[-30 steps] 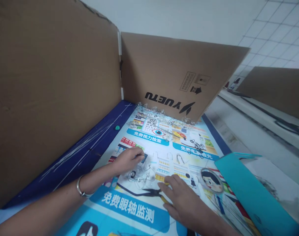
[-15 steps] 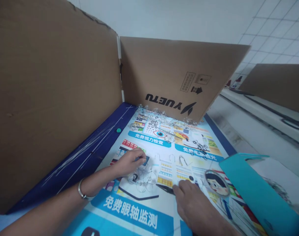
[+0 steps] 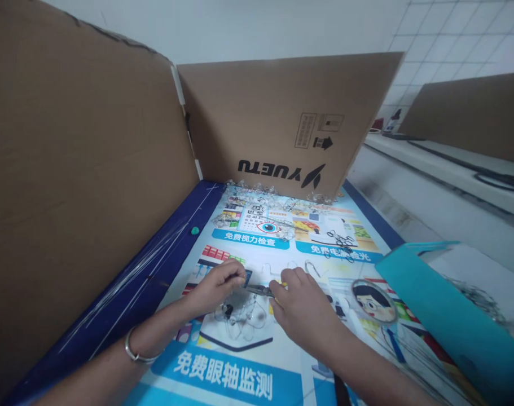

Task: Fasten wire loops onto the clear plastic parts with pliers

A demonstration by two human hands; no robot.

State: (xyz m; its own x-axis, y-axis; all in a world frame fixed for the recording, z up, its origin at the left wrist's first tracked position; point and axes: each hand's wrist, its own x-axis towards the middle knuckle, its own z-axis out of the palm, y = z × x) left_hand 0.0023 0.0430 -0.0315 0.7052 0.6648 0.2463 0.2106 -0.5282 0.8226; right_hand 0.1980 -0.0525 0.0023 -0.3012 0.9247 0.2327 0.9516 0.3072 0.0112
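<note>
My left hand (image 3: 219, 284) pinches something small at its fingertips, just above a loose tangle of thin wire and clear beads (image 3: 238, 317) lying on a printed poster (image 3: 240, 372). My right hand (image 3: 301, 307) is closed on the yellow-handled pliers (image 3: 260, 291), whose dark jaws point left and meet the left fingertips. A metal bangle (image 3: 134, 352) sits on my left wrist. What the left fingers hold is too small to name.
Tall cardboard walls stand at the left (image 3: 83, 169) and back (image 3: 282, 118). A heap of clear beads (image 3: 265, 192) lies along the back wall, black rings (image 3: 341, 241) to the right. A teal box (image 3: 443, 321) sits at the right, a round magnifier (image 3: 370, 299) beside it.
My right hand took up the pliers from the poster and carried them up and left to my left fingertips. The camera view tilted and shifted slightly.
</note>
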